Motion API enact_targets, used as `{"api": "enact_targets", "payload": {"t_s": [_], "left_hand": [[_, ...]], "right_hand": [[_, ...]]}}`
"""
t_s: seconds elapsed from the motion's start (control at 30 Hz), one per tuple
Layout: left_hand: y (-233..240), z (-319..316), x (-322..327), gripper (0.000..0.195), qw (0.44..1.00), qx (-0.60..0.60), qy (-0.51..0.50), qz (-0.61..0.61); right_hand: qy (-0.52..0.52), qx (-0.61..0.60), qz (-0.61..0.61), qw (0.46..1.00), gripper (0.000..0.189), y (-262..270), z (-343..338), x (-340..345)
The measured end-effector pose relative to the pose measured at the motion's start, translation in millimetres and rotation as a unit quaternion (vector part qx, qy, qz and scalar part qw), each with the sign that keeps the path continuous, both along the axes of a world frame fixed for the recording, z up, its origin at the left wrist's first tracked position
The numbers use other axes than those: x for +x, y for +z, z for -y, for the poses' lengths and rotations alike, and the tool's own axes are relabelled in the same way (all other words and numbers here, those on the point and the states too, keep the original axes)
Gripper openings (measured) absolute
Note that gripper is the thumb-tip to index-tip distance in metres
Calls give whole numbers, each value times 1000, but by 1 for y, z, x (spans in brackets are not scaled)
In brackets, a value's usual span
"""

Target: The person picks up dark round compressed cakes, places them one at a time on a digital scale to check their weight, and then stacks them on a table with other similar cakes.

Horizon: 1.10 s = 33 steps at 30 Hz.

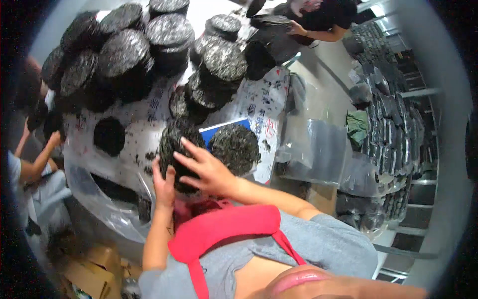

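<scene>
Directly before me, a thick round stack of dark dried seaweed stands tilted on the white-covered table. Against its near left edge, my left hand is held with the fingers upright. My right hand spreads its fingers across the stack's near right face, so the stack sits between both hands. Just to the right, another round seaweed cake lies partly over a flat blue-and-white item. Loose dark flakes lie left of the stack. The stack's underside is hidden.
Tall piles of round seaweed cakes crowd the far side of the printed table cover. A dark disc lies left. Co-workers handle seaweed at far left and far right. Bagged stacks stand right; cardboard boxes sit lower left.
</scene>
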State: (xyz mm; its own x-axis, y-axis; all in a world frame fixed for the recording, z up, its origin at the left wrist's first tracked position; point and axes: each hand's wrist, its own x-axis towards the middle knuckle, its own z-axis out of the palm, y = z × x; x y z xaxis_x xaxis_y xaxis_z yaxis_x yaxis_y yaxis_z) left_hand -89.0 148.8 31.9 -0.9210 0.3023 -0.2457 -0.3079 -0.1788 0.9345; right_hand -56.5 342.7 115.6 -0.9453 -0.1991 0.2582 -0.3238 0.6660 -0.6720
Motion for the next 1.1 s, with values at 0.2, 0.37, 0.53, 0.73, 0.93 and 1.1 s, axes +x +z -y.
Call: {"api": "enact_targets", "payload": {"t_s": [0.2, 0.37, 0.53, 0.73, 0.93, 1.1], "left_hand": [[25, 17, -35, 51, 984, 121, 32, 124], [36, 26, -56, 59, 991, 91, 19, 99], [19, 42, -61, 50, 953, 223, 90, 181], [33, 37, -37, 47, 987, 106, 66, 104], [48, 58, -31, 64, 989, 55, 85, 109], [42, 57, -32, 76, 979, 113, 57, 159]], "right_hand": [[41, -22, 81, 996, 81, 0, 10, -41], [-32, -126, 49, 990, 61, 2, 16, -41], [-217, -309, 182, 908, 46, 42, -26, -58], [-73, -55, 125, 988, 56, 15, 56, -31], [-146, -202, 200, 948, 50, -1, -12, -32], [-271, -189, 153, 932, 40, -14, -22, -19]]}}
